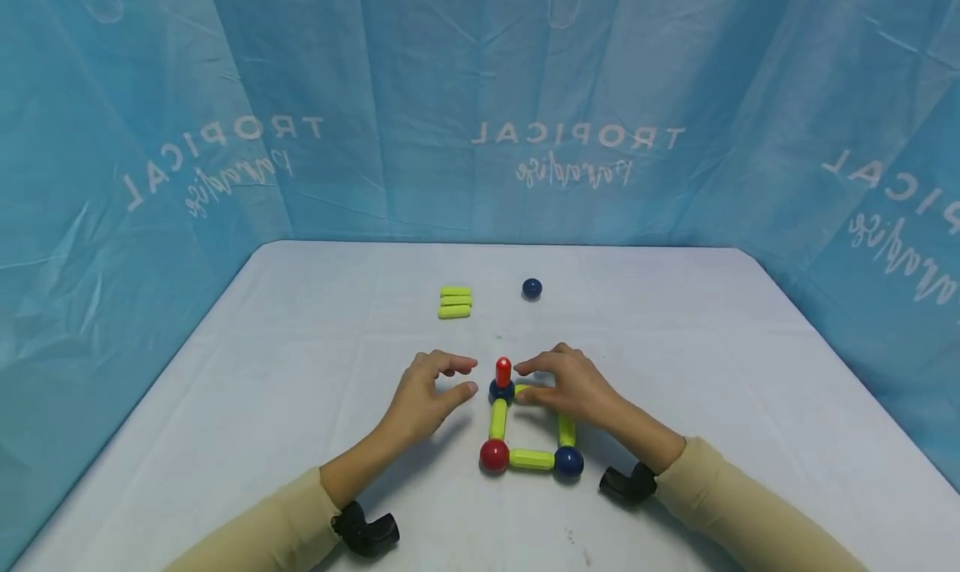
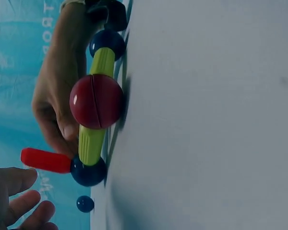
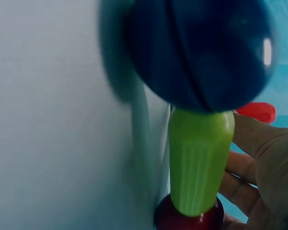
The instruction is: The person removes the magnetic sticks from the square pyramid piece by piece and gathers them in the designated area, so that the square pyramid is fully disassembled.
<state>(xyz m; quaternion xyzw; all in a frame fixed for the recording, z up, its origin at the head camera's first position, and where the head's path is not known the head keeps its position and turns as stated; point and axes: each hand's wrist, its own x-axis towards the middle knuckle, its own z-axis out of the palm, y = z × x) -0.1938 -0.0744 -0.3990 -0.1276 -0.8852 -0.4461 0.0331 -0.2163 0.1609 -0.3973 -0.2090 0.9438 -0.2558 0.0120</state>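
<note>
- left grip [image 1: 426, 393] wide, near the upright red rod [image 1: 503, 373];
- right grip [image 1: 564, 382] parted, near the blue ball [image 2: 90, 171] beneath;
- blue curtain [image 1: 435, 72]: mirrored "TROPICAL Paradise"

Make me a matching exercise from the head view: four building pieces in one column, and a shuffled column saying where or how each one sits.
Column one
1. Red rod
2. Red ball
3. Loose blue ball
4. Three loose green rods

Column two
A. Lying side by side, beyond the left hand
B. Joined to two other green rods, at the near left corner of the build
C. By itself on the table, far from the near edge
D. Standing up on a dark blue ball

Right pairs: 1-D, 2-B, 3-C, 4-A
</note>
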